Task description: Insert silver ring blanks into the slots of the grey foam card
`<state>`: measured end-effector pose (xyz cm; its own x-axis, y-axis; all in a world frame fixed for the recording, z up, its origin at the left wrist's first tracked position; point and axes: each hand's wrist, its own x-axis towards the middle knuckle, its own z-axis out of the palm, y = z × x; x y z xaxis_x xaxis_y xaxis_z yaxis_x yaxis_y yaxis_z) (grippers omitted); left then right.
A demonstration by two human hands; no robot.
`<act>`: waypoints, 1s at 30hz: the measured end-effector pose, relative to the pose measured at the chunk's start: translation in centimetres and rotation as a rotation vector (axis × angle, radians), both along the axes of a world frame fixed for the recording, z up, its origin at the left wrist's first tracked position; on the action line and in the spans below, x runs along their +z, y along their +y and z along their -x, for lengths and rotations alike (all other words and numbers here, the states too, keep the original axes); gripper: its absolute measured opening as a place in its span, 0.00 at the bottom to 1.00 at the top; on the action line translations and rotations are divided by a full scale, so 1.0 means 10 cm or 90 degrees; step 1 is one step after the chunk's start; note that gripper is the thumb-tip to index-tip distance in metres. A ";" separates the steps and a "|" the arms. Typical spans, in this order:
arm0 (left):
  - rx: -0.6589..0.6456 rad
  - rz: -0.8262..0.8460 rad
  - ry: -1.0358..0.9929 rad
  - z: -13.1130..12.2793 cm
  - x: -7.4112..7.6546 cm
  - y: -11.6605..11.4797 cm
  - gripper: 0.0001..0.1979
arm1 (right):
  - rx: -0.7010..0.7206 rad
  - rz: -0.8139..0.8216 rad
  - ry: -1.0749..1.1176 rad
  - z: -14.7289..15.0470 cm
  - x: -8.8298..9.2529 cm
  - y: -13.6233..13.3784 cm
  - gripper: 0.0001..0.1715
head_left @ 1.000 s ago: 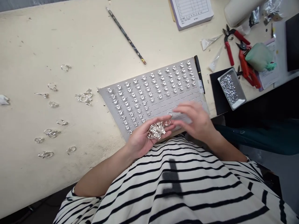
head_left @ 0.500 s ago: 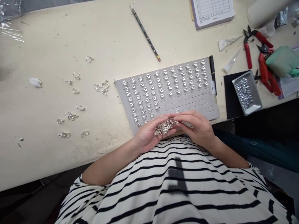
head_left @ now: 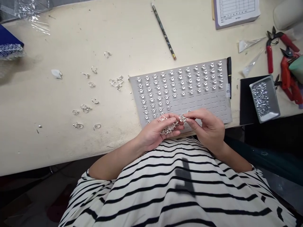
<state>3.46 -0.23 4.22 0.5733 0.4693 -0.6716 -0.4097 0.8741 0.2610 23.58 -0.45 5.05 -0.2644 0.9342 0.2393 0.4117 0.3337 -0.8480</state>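
Note:
My left hand (head_left: 155, 132) is curled around a heap of small silver rings (head_left: 169, 128), its thumb lying over them. Just to the right, my right hand (head_left: 208, 127) pinches a silver ring (head_left: 184, 118) between thumb and fingertips, close to the left fingers. Under and beyond both hands lies a grey slotted display board (head_left: 201, 105). Rows of star- or flower-topped silver rings stand in its slits at the far and left side, while nearer slits on the right show bare. My hands hide part of the board's near edge.
Loose rings (head_left: 85, 108) are scattered on the table left of the board, with a small ring pile (head_left: 116, 82) nearer it. A pencil (head_left: 163, 31) lies beyond. To the right are a grey tray of small shiny pieces (head_left: 261, 99), red-handled pliers (head_left: 270, 58) and a paper pad (head_left: 236, 12).
My right hand has drawn slightly away from the heap and now pinches a ring. My left thumb has folded over the heap. The whole view has shifted, so table items appear farther right.

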 end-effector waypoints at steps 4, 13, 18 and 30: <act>0.018 -0.054 0.011 -0.02 0.00 0.00 0.14 | 0.019 -0.050 -0.049 0.00 -0.01 0.00 0.21; 0.060 -0.100 0.065 -0.06 0.02 0.01 0.16 | 0.037 -0.072 -0.082 0.02 -0.04 -0.03 0.22; 0.043 -0.127 0.085 -0.06 0.01 0.01 0.14 | 0.071 -0.086 -0.088 0.03 -0.05 -0.03 0.18; 0.025 -0.119 0.094 0.04 0.00 -0.04 0.14 | -0.063 -0.212 -0.159 -0.04 -0.30 0.14 0.18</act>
<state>3.08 -0.65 4.18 0.4533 0.6133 -0.6468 -0.3881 0.7891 0.4762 23.96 0.98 2.01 -0.2659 0.8407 0.4718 0.6343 0.5211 -0.5711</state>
